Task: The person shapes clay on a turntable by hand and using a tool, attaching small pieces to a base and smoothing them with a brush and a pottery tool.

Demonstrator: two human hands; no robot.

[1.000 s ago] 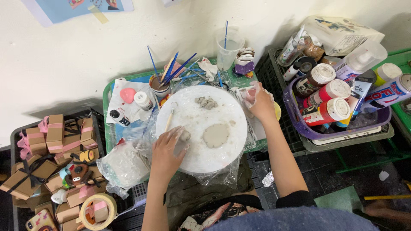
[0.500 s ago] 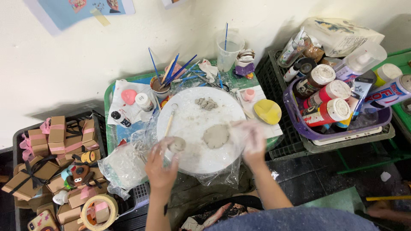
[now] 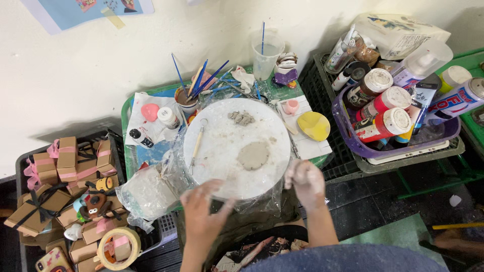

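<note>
- Hovering at the near edge of the round white board (image 3: 227,151), the left hand (image 3: 204,211) has fingers loosely spread and its grip holds nothing; fingertips just touch the board's rim.
- The right hand (image 3: 305,181) sits at the board's near right edge, curled loosely and dusted with clay; whether it has hold of anything cannot be told.
- A flattened clay disc (image 3: 253,155) lies right of the board's middle, ahead of both hands and nearer the right one; being round, it has no long axis.
- A small clump of clay bits (image 3: 242,118) rests near the board's far edge.
- A wooden wire-loop tool (image 3: 196,146) lies on the board's left side, its long axis running away from the person, closer to the left hand.
- Paint bottles with red labels and white caps (image 3: 383,121) lie on their sides in a purple tub (image 3: 348,136) to the right.
- Brown gift boxes with pink ribbon (image 3: 65,161) are stacked at the left, a tape roll (image 3: 118,248) near them.
- A cup of blue-handled brushes (image 3: 186,98) and a clear water cup (image 3: 266,55) stand at the far side of the bench, by the wall.
- A yellow lid (image 3: 313,126) sits just right of the board.
</note>
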